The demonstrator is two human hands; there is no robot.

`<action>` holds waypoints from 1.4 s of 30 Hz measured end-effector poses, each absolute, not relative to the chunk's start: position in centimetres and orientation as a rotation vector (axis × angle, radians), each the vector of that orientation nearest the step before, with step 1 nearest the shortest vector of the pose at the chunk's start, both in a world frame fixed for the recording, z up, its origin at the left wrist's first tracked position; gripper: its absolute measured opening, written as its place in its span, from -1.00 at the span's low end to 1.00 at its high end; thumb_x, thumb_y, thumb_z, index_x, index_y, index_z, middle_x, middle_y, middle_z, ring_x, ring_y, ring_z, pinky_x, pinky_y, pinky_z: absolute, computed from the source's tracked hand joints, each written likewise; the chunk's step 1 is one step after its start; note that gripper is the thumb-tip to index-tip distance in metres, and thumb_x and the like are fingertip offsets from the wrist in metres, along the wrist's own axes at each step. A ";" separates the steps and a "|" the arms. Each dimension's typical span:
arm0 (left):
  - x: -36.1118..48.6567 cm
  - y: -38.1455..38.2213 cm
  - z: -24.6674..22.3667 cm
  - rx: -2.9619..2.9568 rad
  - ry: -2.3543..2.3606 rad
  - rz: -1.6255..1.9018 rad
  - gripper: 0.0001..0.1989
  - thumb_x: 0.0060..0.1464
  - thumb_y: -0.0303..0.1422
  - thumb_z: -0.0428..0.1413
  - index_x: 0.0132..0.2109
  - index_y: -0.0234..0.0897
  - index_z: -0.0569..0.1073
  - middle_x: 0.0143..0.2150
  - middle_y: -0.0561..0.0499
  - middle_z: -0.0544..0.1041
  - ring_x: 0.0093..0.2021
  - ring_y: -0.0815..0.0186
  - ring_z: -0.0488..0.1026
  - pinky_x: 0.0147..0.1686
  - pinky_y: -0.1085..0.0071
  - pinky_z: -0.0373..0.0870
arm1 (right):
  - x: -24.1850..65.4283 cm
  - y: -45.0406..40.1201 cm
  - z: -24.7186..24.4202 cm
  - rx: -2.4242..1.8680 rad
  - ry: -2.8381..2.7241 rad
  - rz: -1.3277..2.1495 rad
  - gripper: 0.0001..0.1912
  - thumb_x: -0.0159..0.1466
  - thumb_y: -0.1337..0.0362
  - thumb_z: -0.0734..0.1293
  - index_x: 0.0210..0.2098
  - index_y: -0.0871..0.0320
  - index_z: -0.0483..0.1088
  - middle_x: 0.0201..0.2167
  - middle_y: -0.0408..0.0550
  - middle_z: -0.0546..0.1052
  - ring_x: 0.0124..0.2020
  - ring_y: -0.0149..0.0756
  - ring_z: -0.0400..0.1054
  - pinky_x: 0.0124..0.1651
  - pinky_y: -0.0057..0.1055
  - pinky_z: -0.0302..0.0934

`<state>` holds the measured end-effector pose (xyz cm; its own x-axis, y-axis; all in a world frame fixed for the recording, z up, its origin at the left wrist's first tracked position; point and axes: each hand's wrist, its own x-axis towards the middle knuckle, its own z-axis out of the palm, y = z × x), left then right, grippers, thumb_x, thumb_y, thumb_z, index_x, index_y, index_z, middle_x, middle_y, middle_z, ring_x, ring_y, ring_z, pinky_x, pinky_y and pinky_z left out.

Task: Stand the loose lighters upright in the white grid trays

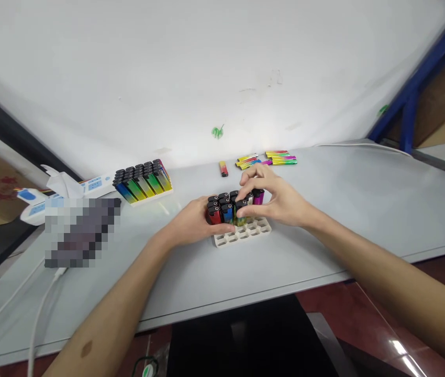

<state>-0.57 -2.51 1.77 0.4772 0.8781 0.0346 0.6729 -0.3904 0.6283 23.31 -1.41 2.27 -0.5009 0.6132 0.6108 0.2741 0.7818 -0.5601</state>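
A white tray (243, 234) with oval slots stands before me on the table, its back rows filled with upright black-topped lighters (227, 213). My left hand (191, 224) is closed around the tray's left side, thumb across the front of the red and blue lighters and fingers partly hidden behind. Between thumb and fingertips, my right hand (271, 195) pinches a yellow-green lighter (241, 214) at the front of the group. A purple lighter (259, 197) stands under my right palm. Bare slots show along the tray's front.
At the left stands another tray (154, 197) packed with upright lighters. Loose lighters (281, 158) lie near the wall, and a single red-yellow lighter (223, 168) lies apart. A power strip (97, 185), a pixelated dark object (85, 230) and white cables (40, 303) occupy the left side.
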 end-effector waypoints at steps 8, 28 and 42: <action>-0.5 -2.5 1.8 2.198 1.269 0.504 -0.51 -0.07 0.04 0.31 -0.12 -0.22 0.51 -0.21 0.04 0.60 -0.23 0.17 0.51 -0.26 0.32 0.43 | 23.0 -1.4 1.8 -0.735 -2.082 0.489 -0.78 0.11 0.13 0.58 -0.29 -0.02 0.56 -0.05 -0.03 0.34 0.10 -0.07 0.26 0.18 0.01 0.23; -0.4 -2.8 1.9 2.191 1.266 0.528 -0.52 -0.07 0.03 0.31 -0.11 -0.20 0.52 -0.13 0.02 0.61 -0.16 0.14 0.55 -0.19 0.29 0.48 | 25.2 2.7 1.7 -1.092 -1.892 0.282 -0.46 0.46 -0.13 0.07 -0.16 0.05 0.54 -0.14 0.02 0.52 -0.01 -0.10 0.38 0.11 -0.07 0.24; -0.5 -2.9 2.0 2.230 1.266 0.512 -0.51 -0.03 0.02 0.31 -0.04 -0.18 0.54 -0.03 -0.01 0.61 -0.05 0.09 0.55 -0.05 0.21 0.47 | 27.7 14.0 -1.5 -1.904 -2.294 0.046 -0.13 0.30 -0.38 -0.14 0.46 -0.20 0.08 0.51 -0.07 0.04 0.48 0.42 -0.20 0.35 0.50 -0.38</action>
<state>-0.52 -2.95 2.03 0.4915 0.8682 0.0685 0.6713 -0.4278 0.6052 27.75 14.02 -1.52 -0.1768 0.9788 0.1032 0.9739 0.1891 -0.1255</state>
